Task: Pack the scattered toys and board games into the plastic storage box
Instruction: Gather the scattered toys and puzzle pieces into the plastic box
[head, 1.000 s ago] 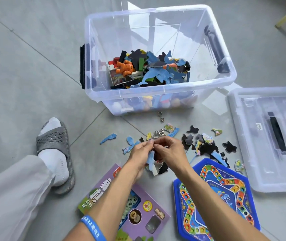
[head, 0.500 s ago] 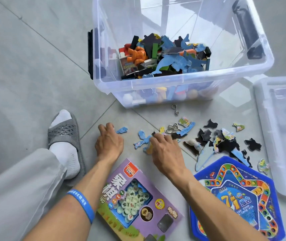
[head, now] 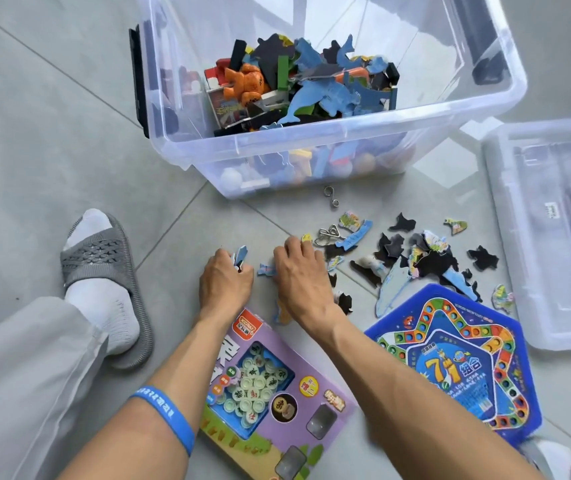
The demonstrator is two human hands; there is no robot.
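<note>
A clear plastic storage box [head: 312,147] stands on the tiled floor, holding blue and black puzzle pieces and an orange toy [head: 247,85]. My left hand [head: 225,284] is shut on a blue puzzle piece [head: 240,256] in front of the box. My right hand [head: 299,275] lies palm down over small pieces on the floor, fingers curled; another blue piece [head: 266,269] lies between the hands. More puzzle pieces [head: 426,258] are scattered to the right. A purple chess box [head: 277,396] and a blue hexagonal board game [head: 457,362] lie near me.
The box's clear lid [head: 554,230] lies on the floor at the right. Metal ring puzzles [head: 329,233] sit just before the box. My left foot in a grey slipper [head: 104,282] and trouser leg fill the left side.
My left hand has taken up the blue piece from the floor and come right, close to the right hand. The right hand stays pressed down over pieces. The view has shifted slightly.
</note>
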